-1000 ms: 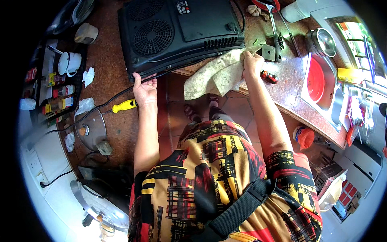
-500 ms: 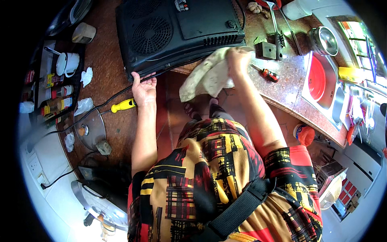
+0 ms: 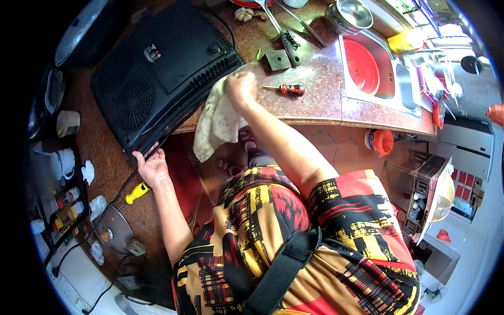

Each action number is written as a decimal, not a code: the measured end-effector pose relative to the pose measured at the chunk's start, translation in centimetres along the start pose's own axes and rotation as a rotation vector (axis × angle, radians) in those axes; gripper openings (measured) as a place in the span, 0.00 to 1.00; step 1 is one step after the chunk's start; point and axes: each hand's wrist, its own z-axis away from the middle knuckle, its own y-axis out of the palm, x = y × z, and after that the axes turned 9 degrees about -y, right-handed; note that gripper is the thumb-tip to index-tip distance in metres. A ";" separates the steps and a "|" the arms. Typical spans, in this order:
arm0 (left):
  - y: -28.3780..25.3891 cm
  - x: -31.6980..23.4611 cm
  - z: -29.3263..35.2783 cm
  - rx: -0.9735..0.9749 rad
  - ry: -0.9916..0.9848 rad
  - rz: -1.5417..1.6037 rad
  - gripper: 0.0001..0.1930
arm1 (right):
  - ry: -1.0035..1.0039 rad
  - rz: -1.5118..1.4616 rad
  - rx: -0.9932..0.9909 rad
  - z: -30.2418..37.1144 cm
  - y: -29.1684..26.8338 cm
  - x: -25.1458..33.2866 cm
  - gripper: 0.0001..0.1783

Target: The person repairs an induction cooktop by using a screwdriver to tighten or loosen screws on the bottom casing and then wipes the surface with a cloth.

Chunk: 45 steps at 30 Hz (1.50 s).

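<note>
A black induction cooktop (image 3: pixel 176 71) lies underside up on the brown counter, its round fan grille (image 3: pixel 135 103) showing. At its near left corner is my left hand (image 3: pixel 153 167), palm up, thumb apart and fingers hooked at the edge beside the black power cord (image 3: pixel 176 127). My right hand (image 3: pixel 242 89) is closed on a stained whitish cloth (image 3: pixel 216 122) at the cooktop's near right corner. The cloth hangs down past the counter's front edge. Part of the right fingers is hidden in it.
Right of my right hand lie a red-and-black screwdriver (image 3: pixel 292 90), a metal block (image 3: pixel 276 61) and a spatula (image 3: pixel 286 42). Farther right is a sink with a red basin (image 3: pixel 362 65). A yellow-handled tool (image 3: pixel 137 193) and a glass lid (image 3: pixel 116 231) lie at left.
The view has swung right, so the cooktop appears farther left and tilted. My left hand stays at its corner. My right hand still grips the cloth near the other corner.
</note>
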 end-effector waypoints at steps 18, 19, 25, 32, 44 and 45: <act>-0.6 -0.4 0.7 0.017 -0.007 -0.020 0.24 | -0.055 -0.107 0.200 9.6 4.9 2.4 0.10; -0.6 -0.3 0.7 0.016 -0.007 -0.019 0.23 | -0.053 -0.146 0.209 9.1 4.8 1.9 0.11; -0.1 -0.2 1.2 -0.005 0.009 -0.014 0.24 | -0.240 0.088 0.147 4.4 0.2 1.7 0.11; 0.0 -0.9 1.3 -0.086 0.030 0.013 0.26 | -0.117 -0.474 0.236 0.2 -6.5 0.2 0.06; 1.2 0.8 5.7 -0.262 -0.187 0.010 0.38 | -0.321 -0.163 0.409 -4.4 -6.9 -0.3 0.11; 0.9 1.4 7.0 -0.280 -0.203 -0.083 0.34 | -0.307 -0.252 0.421 -4.0 -7.6 0.6 0.09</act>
